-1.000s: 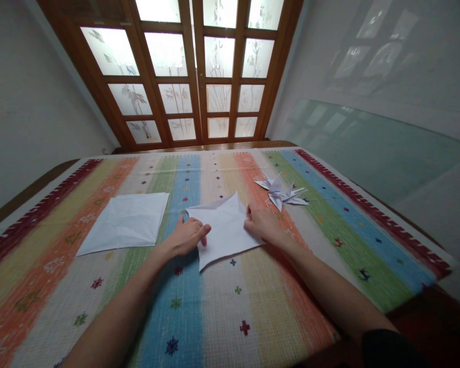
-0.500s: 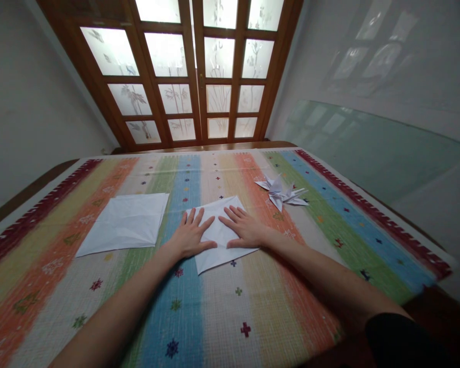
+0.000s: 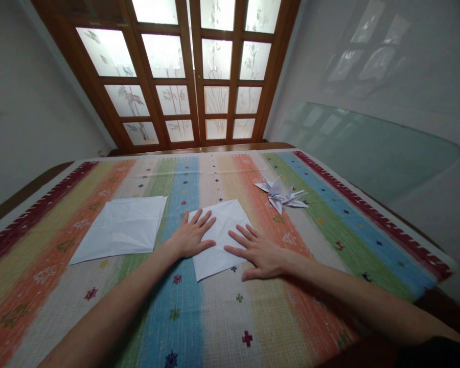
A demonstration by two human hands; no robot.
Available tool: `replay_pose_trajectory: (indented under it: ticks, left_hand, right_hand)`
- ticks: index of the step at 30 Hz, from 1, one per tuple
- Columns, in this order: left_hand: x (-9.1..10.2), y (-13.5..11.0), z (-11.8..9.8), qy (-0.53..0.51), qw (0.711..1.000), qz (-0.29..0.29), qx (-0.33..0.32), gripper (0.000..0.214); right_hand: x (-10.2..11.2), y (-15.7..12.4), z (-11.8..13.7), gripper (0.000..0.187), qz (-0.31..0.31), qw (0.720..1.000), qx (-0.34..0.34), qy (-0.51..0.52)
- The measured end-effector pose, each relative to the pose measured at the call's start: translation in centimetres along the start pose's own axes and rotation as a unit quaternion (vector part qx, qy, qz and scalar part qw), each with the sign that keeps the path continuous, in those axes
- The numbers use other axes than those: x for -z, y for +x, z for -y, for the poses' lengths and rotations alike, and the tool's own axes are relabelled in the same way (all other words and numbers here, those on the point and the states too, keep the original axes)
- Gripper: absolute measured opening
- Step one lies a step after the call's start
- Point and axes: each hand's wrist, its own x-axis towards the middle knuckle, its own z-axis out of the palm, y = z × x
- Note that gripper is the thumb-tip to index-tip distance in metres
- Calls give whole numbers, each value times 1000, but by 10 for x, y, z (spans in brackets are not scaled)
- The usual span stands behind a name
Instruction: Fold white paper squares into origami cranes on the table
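A white sheet of paper [image 3: 222,225] lies flat on the striped tablecloth in front of me, turned at a slight angle. My left hand [image 3: 193,234] rests on its left part with the fingers spread. Over the sheet's lower right edge lies my right hand [image 3: 258,253], fingers apart, with the thumb side reaching past the paper onto the cloth. Neither hand grips anything. To the left is a stack of white paper sheets [image 3: 117,225]. Folded white paper cranes [image 3: 279,194] sit beyond my right hand, close together.
The striped, patterned tablecloth [image 3: 172,332] covers the table. A wooden door with frosted panes [image 3: 176,97] stands behind the far edge. White walls flank both sides, and a pale green glass panel [image 3: 368,148] leans along the right wall.
My right hand has slid right and toward me, from the middle of the sheet to its lower right edge. My left hand stays nearly in place on the paper.
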Motion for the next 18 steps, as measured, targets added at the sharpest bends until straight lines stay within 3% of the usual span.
replay_pose_trajectory:
  ticks: [7, 14, 18]
  left_hand:
    - [4, -15, -8, -23, 991, 55, -123, 78]
    - [-2, -49, -15, -59, 982, 92, -157, 95]
    - [-2, -59, -16, -83, 978, 83, -172, 102]
  right_hand:
    - [0, -4, 4, 80, 4, 1000, -10, -17]
    - [2, 0, 1, 51, -45, 990, 51, -121]
    - [3, -2, 1, 34, -67, 980, 81, -169]
